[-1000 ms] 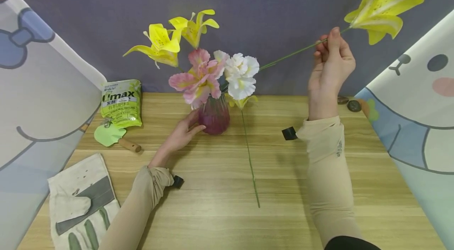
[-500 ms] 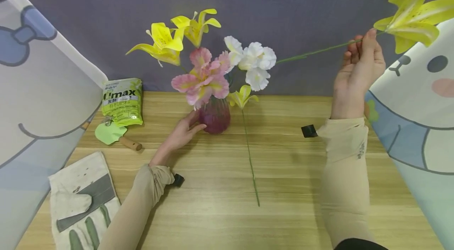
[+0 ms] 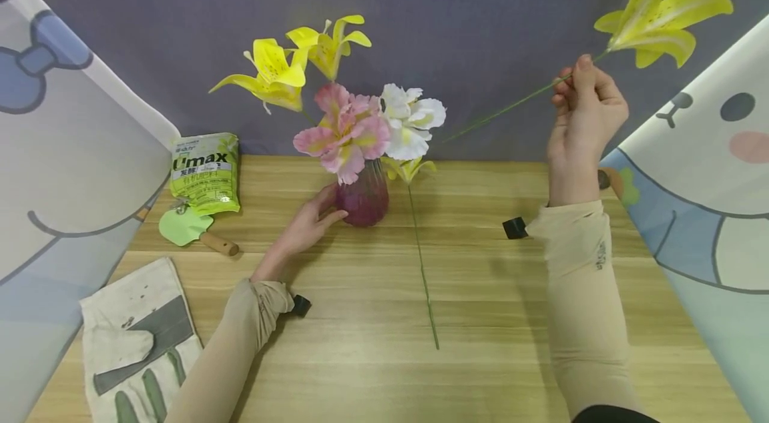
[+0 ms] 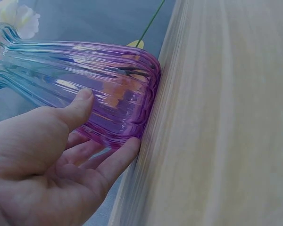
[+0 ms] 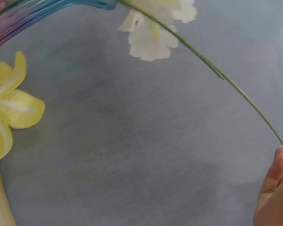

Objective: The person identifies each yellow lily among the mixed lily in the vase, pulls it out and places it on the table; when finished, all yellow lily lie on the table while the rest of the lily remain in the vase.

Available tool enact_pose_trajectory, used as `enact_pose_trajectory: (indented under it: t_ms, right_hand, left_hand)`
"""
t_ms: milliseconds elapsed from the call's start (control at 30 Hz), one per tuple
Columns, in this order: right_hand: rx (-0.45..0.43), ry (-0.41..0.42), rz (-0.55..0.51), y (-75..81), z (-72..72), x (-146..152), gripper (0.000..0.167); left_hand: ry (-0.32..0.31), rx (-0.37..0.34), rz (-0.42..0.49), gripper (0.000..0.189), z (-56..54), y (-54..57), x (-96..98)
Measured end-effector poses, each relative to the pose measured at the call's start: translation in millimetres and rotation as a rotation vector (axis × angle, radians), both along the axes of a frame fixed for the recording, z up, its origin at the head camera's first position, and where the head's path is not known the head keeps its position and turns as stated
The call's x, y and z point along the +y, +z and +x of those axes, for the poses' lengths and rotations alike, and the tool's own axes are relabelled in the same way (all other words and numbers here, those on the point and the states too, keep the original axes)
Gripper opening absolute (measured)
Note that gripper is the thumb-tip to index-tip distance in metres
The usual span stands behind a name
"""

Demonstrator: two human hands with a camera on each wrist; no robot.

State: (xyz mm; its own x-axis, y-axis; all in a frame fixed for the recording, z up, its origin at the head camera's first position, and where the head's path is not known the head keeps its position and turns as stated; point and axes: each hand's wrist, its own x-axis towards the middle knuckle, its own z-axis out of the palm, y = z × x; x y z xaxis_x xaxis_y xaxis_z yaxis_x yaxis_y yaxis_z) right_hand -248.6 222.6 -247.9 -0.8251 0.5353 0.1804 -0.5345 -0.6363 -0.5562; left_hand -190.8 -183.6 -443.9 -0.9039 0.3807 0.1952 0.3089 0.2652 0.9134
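Note:
In the head view my left hand (image 3: pixel 309 223) holds the purple glass vase (image 3: pixel 363 199), thumb on its near side and fingers behind it. The left wrist view shows its ribbed body (image 4: pixel 108 94), purple at the base and bluish toward the neck. My right hand (image 3: pixel 583 113), raised at the right, pinches a yellow lily (image 3: pixel 657 26) by its green stem just below the bloom. That stem slants down left toward the vase; whether its lower end is inside, I cannot tell. Two yellow lilies (image 3: pixel 273 76), a pink flower (image 3: pixel 345 133) and a white flower (image 3: pixel 411 119) stand in the vase.
Another yellow lily (image 3: pixel 428 289) lies on the wooden table (image 3: pixel 510 343), its stem pointing toward the front. At the left are a green fertilizer bag (image 3: pixel 205 173), a small green trowel (image 3: pixel 186 226) and work gloves (image 3: pixel 141 336). A dark stone (image 3: pixel 603 179) sits at the back right.
My right hand moved right with the lily, then partly back left. The white flower swung right and has returned toward the pink one. My left hand stays on the vase.

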Motion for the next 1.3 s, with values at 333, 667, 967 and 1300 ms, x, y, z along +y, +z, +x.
enact_pose_trajectory:
  t_ms: [333,667,967,1300]
  right_hand:
    - [-0.019,0.141,0.47,-21.2,17.3,10.8,0.024]
    - [-0.292,0.331,1.226,-76.3,33.9,23.7,0.022]
    - [-0.493,0.521,1.441,-129.5,22.0,21.7,0.026]
    - [-0.481,0.501,1.53,-151.0,10.2,15.0,0.019]
  left_hand:
    - [-0.002,-0.003,-0.002,0.064,1.2,5.3,2.1]
    - [0.003,0.002,-0.008,0.064,0.4,4.3,0.4]
    - [0.017,-0.002,-0.029,0.065,0.5,-0.6,-3.1]
    - [0.012,-0.003,-0.033,0.066,0.9,-1.2,-1.2]
